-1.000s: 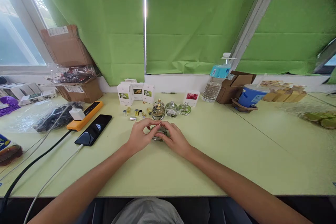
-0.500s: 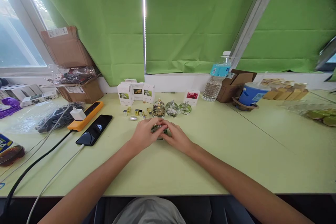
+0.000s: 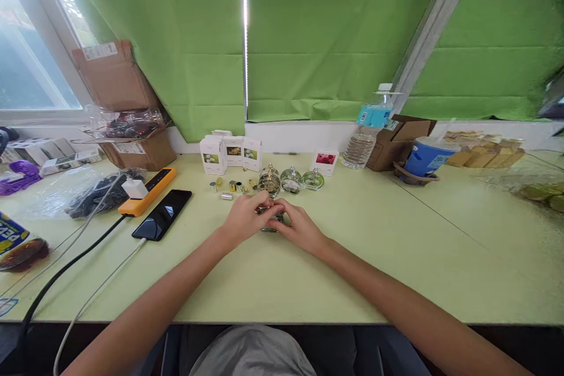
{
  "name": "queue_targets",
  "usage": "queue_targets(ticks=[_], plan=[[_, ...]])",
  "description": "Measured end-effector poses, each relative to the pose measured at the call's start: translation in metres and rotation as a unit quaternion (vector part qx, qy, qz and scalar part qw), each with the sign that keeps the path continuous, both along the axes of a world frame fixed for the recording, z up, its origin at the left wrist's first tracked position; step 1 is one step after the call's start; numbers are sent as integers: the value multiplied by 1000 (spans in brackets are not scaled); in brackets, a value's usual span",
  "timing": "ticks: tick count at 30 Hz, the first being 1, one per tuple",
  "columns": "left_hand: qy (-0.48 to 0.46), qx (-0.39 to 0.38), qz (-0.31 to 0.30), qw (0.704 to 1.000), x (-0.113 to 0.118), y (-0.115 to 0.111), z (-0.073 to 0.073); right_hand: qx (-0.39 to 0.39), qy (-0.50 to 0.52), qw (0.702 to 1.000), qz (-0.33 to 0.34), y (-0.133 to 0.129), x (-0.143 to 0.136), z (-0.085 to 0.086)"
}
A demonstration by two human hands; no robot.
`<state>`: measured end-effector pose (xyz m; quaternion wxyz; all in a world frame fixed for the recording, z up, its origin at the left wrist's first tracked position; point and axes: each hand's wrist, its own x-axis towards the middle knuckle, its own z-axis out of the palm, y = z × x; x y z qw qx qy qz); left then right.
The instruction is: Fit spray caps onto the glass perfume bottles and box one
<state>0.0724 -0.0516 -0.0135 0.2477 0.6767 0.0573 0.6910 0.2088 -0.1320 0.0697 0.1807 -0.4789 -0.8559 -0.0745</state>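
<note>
My left hand (image 3: 245, 217) and my right hand (image 3: 302, 229) meet over a small round glass perfume bottle (image 3: 269, 228) on the table. Fingers of both close around its top and largely hide it; what is pinched there cannot be made out. Just behind stand more glass bottles: one with an ornate gold-toned cap (image 3: 269, 180), a clear bottle (image 3: 291, 180) and a greenish bottle (image 3: 313, 180). Several small gold and silver caps (image 3: 232, 186) lie to the left of them. A silver cap (image 3: 227, 196) rests on its side near my left hand.
White cartons (image 3: 234, 151) and a flower-picture box (image 3: 325, 162) stand behind the bottles. Leftward lie a phone (image 3: 162, 215), an orange power strip (image 3: 147, 192) and cables. A water bottle (image 3: 367, 129), brown carton (image 3: 399, 142) and blue cup (image 3: 427, 157) stand back right.
The view has shifted slightly, so the scene sits a little farther right. My left fingers have lifted a little over the bottle's top; both hands stay at the bottle.
</note>
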Motion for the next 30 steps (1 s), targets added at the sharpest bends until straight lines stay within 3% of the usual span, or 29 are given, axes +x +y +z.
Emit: queue_targets(ticks=[5,11,15,23,30], plan=[[9,77,95,992,3,6,-6,1,-11,1000,-4,-1,0,0],[28,95,96,990,1,7,-5,0,-1,1000,6,0,1,2],[28,86,61,994,-2,6,-5,-33,31,999,19,3,2,5],[4,36,-70,997,-10,-1,-5,-153,111,982,18,15,11,11],[2,-78,-131,988,0,-11,-17,-115,30,993,9,3,18,32]])
